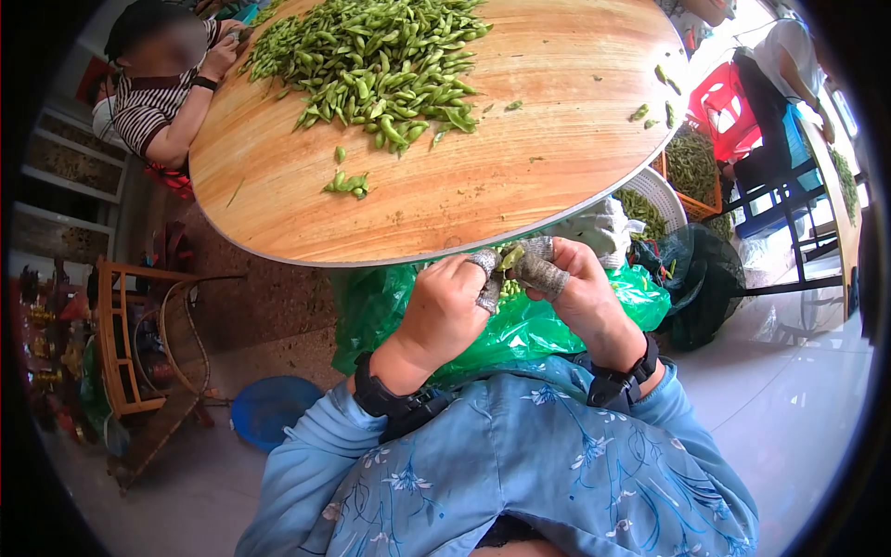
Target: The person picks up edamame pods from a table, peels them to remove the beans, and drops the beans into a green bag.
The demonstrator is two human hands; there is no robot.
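Observation:
My left hand and my right hand meet just below the near edge of the round wooden table. Grey coverings wrap some fingers of both. Between the fingertips a green pod is pinched, touched from both sides. Under them lies a green plastic bag over my lap, with light green beans partly visible in it. A large heap of green pods covers the table's far left part, and a small cluster of pods lies nearer.
A person sits at the table's left, hands by the heap. Another person is at the right. A white basket and an orange crate hold pods. A blue basin and a wooden chair stand at the left.

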